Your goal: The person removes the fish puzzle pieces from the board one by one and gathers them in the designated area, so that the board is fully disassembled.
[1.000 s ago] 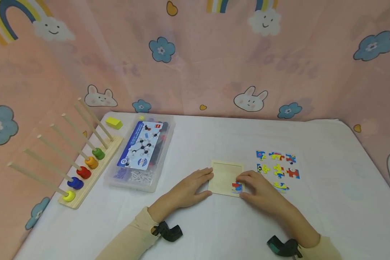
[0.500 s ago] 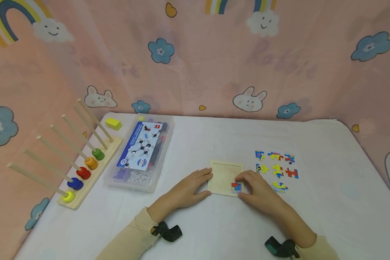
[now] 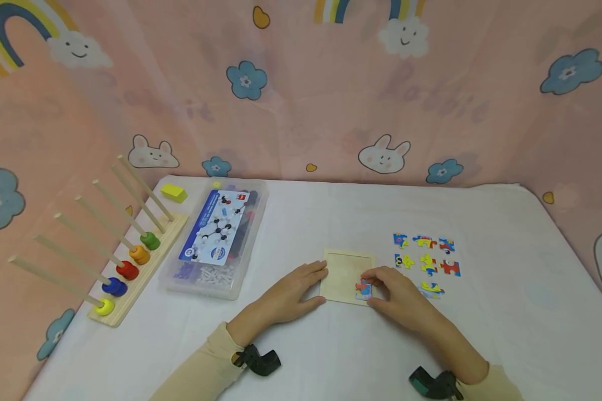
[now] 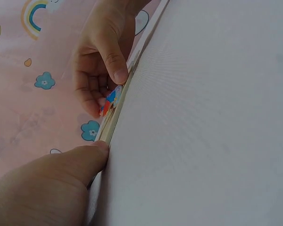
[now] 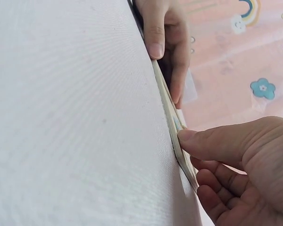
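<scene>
A square wooden puzzle tray lies on the white cloth. In its lower right corner sits a red and blue puzzle piece, which my right hand pinches between thumb and fingers. In the left wrist view, the piece stands a little above the tray's rim under the right hand. My left hand rests against the tray's left edge, its fingers fairly straight and its thumb on the rim. Part of the piece is hidden by the right fingers.
Several loose puzzle pieces lie in rows right of the tray, close to the right hand. A clear plastic box with a molecule picture stands left. Beyond it are a wooden peg rack with coloured beads and a yellow block.
The head view has shifted slightly. Both hands stay at the tray, with the right fingers still on the red and blue puzzle piece in its corner.
</scene>
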`<state>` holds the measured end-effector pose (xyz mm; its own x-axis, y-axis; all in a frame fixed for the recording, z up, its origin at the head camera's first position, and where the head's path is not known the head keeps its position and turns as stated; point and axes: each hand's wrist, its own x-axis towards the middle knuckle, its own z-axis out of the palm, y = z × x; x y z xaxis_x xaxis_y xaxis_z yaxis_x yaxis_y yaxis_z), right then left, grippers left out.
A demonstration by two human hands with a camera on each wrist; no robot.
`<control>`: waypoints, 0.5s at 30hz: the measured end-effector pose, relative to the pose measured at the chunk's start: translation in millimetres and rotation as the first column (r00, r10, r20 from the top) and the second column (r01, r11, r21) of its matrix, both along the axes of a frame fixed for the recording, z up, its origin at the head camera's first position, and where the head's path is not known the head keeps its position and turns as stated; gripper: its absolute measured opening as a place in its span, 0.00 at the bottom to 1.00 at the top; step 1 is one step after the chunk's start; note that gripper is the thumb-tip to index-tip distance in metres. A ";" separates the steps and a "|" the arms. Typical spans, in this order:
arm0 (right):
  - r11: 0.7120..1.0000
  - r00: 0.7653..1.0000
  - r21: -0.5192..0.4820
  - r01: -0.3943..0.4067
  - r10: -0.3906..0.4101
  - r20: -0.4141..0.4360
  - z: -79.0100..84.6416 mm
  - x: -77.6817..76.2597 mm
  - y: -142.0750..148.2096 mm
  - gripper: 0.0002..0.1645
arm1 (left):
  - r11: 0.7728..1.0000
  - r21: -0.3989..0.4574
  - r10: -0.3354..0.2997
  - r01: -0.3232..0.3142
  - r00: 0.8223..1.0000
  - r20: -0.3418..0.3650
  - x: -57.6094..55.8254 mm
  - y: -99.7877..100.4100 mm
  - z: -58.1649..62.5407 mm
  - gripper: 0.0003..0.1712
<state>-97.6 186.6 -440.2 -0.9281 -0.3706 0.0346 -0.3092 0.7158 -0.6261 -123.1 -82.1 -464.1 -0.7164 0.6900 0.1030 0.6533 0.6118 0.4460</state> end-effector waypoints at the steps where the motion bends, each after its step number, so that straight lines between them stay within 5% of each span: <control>1: 1.000 1.000 0.002 -0.002 0.002 -0.007 0.4 0.1 0.1 0.25 | 1.000 0.000 0.000 0.000 1.000 0.000 0.0 -0.2 -0.2 0.34; 15: 0.999 0.999 0.039 -0.002 0.003 -0.033 4.3 0.7 2.7 0.24 | 1.000 0.010 -0.003 0.003 1.000 -0.008 0.3 -1.2 -1.4 0.34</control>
